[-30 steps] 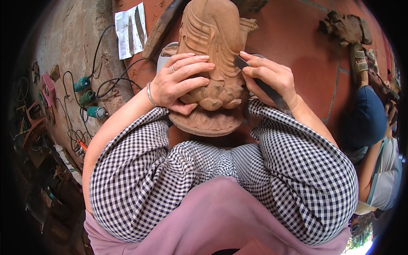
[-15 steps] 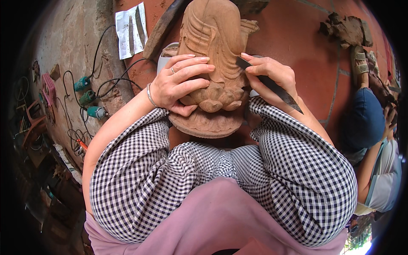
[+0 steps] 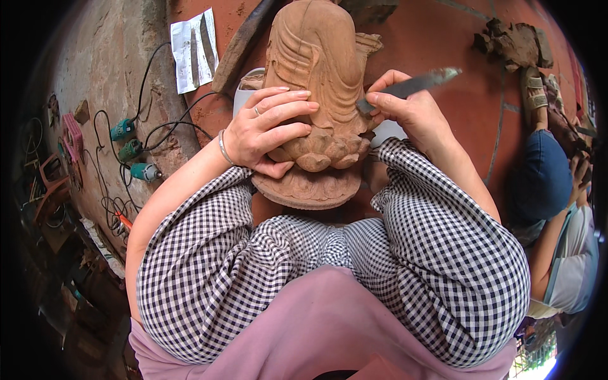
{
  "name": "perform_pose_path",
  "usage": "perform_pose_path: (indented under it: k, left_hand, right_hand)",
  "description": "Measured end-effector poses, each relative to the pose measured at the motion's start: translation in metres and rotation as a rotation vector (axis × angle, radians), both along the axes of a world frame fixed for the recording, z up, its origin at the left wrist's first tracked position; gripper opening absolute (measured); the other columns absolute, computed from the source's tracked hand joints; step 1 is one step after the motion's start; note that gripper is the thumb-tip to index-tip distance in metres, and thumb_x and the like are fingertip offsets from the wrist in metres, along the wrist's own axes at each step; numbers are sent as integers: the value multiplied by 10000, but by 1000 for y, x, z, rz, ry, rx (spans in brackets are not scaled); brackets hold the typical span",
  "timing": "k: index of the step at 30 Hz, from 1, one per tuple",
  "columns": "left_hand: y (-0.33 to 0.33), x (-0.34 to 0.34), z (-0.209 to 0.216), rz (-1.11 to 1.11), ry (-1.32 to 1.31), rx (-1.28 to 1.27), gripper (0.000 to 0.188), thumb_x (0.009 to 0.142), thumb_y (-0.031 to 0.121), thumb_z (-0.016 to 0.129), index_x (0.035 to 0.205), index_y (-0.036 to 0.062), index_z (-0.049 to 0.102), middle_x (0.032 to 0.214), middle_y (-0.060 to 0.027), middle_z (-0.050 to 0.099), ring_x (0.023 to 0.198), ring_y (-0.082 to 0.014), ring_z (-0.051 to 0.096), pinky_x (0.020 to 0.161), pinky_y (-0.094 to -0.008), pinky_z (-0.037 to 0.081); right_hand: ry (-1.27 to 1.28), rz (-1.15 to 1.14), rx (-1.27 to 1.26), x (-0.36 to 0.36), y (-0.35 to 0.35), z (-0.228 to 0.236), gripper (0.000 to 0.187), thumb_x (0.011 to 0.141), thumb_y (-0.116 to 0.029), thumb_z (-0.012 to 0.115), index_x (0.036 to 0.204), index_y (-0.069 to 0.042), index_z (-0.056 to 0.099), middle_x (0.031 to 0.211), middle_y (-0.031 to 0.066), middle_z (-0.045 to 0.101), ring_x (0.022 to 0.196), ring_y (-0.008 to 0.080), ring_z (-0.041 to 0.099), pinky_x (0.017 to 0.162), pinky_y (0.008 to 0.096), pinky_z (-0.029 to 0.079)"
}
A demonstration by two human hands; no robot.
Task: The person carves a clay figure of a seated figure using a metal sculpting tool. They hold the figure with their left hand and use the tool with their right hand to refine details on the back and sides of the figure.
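Grey ground (image 3: 95, 88) meets red tiles (image 3: 472, 123); the left hand (image 3: 269, 130) lies spread on a wooden carving (image 3: 334, 82) ahead of the person (image 3: 316, 310), long axis running away, base nearest; the right hand (image 3: 415, 117) pinches a blade (image 3: 411, 85) slanting away rightward.

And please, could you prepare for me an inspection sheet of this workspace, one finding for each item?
Surface: reddish tiled floor, rough grey-brown ground at left.
Work pieces: brown carved figure; flat dark blade, one end at the figure's side, contact unclear.
Clutter: paper sheet carrying two dark strips; three teal power tools; pink basket.
Hands: left hand lies on the figure, fingers extended; right hand grips the blade.
Cables: black cables, loosely curved, left of the figure.
Surroundings: another person's blue-clad leg at right; brown ragged lump near their foot.
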State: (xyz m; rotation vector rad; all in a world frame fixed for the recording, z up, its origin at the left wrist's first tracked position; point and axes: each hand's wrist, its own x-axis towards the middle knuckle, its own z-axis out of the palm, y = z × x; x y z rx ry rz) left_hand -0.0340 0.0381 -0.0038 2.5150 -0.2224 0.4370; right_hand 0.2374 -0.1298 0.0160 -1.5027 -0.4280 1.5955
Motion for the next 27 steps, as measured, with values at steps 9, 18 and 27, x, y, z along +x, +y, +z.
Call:
perform_pose_path:
  k: [9, 18, 27]
  left_hand:
    - [0, -1, 0, -1, 1, 6, 518, 893, 495, 617, 1224, 98, 654, 1416, -144, 615, 1351, -359, 555, 1152, -503, 391]
    - [0, -1, 2, 2, 0, 4, 521, 868, 479, 631, 1220, 96, 654, 1417, -143, 615, 1344, -357, 560, 1152, -501, 391]
    - [-1, 2, 3, 4, -12, 3, 510, 870, 478, 630, 1206, 95, 663, 1410, -138, 620, 1349, -344, 563, 1147, -497, 399]
  right_hand:
    - [-123, 19, 18, 1, 10, 1, 260, 914, -221, 778, 1073, -23, 718, 993, 43, 725, 928, 122, 665, 883, 308, 528]
    - [-175, -56, 93, 1, 9, -6, 239, 965, -240, 734, 1037, -13, 709, 930, 38, 711, 880, 121, 674, 812, 296, 559]
    - [-61, -212, 210, -13, -10, -9, 194, 969, -164, 741, 919, 8, 666, 969, 93, 701, 818, 116, 685, 700, 255, 568]
